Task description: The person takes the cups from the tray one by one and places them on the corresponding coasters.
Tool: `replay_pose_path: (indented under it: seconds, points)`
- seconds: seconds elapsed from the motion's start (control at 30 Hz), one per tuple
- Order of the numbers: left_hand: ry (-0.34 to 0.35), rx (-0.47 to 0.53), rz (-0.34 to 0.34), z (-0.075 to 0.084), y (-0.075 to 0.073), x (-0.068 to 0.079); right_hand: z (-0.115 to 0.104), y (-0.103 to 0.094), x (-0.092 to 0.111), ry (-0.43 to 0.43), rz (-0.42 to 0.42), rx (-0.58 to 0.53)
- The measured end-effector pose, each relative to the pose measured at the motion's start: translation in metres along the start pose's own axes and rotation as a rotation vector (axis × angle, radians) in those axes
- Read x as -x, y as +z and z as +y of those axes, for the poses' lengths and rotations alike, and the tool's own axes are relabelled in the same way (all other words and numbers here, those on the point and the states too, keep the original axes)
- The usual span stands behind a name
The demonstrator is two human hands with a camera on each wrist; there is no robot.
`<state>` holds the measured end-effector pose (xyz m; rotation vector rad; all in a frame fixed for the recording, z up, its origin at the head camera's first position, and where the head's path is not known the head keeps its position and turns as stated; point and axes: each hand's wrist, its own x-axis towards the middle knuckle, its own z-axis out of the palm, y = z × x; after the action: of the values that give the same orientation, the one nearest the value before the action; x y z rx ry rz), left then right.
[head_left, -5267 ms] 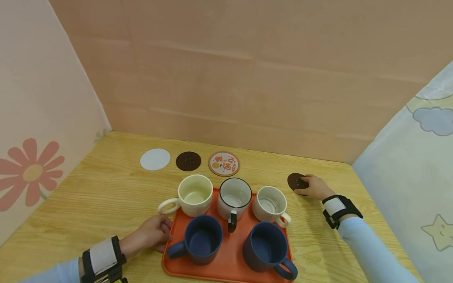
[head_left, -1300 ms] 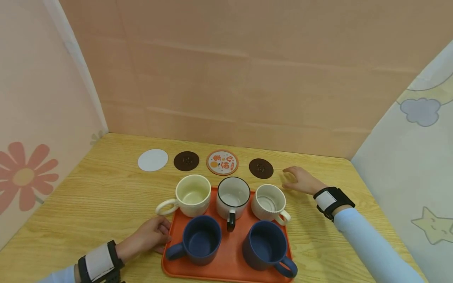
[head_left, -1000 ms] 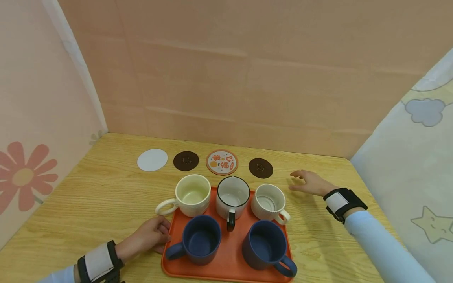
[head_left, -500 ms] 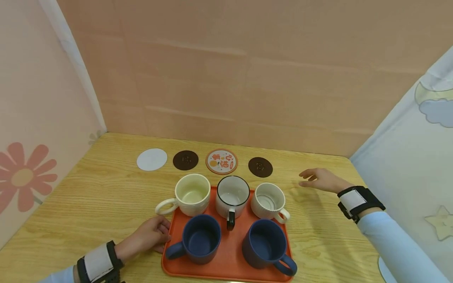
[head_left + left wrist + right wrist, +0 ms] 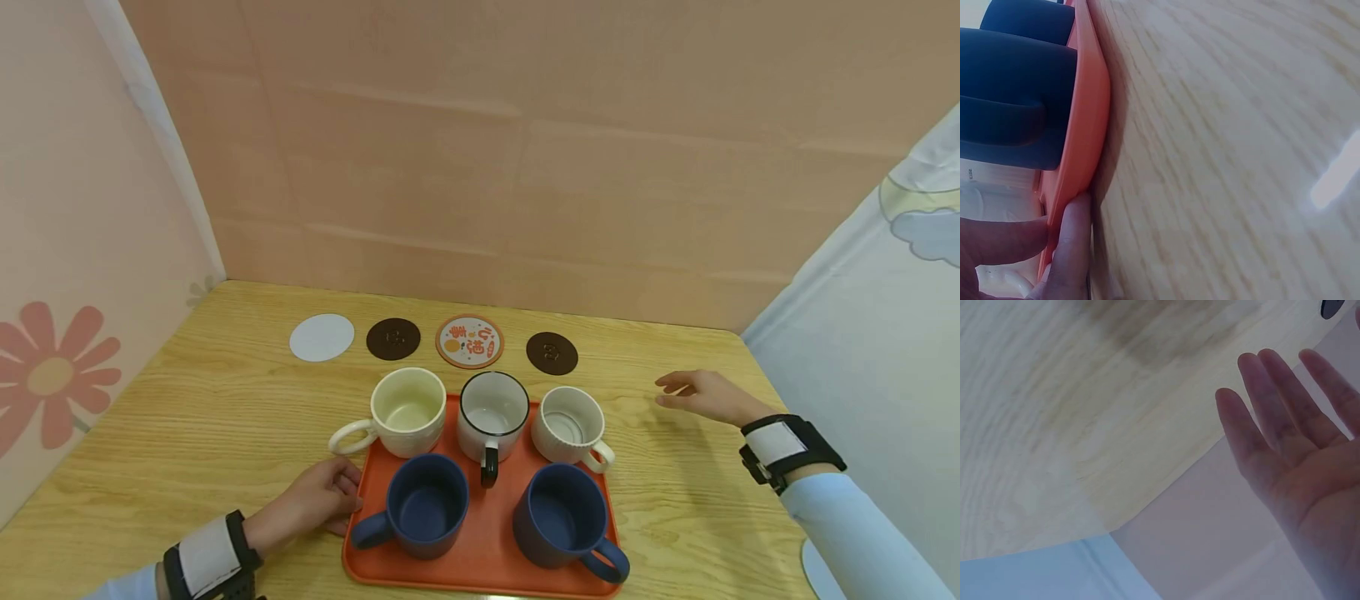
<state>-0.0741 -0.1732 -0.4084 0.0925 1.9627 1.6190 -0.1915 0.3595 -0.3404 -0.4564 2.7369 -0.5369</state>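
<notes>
Orange tray [image 5: 489, 537]: it lies flat on the wooden counter [image 5: 225, 400], just in front of me.
Left grip [image 5: 322, 497]: pinching the left rim of the tray from both its sides; I judge that this is for steadying the load.
Right grip [image 5: 711, 397]: fingers apart, holding nothing, above the counter at the right of the tray.
Far edge of tray: cream-yellow mug [image 5: 408, 414], black-rimmed white mug [image 5: 492, 414] and small white cup [image 5: 568, 425] stand upright; the yellow one's handle goes out past the rim, perhaps to save room.
Near edge of tray: left navy mug [image 5: 427, 507] and right navy mug [image 5: 561, 517] have handles turned outward, probably for easy taking.
Beyond the tray: white coaster [image 5: 322, 337], left brown coaster [image 5: 393, 339], printed coaster [image 5: 469, 342] and right brown coaster [image 5: 552, 353] make one row; the gaps seem intended, so none covers another.
Under my right sleeve [image 5: 862, 525]: pale disc [image 5: 818, 570], partly hidden, so I cannot tell its kind.
</notes>
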Motion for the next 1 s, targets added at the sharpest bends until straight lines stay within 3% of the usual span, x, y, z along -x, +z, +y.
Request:
replay_pose_path:
  seconds: [0.23,0.5,1.0]
  points:
    - [-0.017,-0.026,0.047,0.006,0.005,0.003,0.011,0.004,0.014,0.023,0.007,-0.012]
    - [-0.013,-0.020,0.046,0.006,0.005,0.004,0.021,0.007,0.033,0.024,0.063,-0.005]
    - [-0.016,-0.036,0.031,0.007,0.004,0.003,0.027,0.013,0.053,0.019,0.083,-0.009]
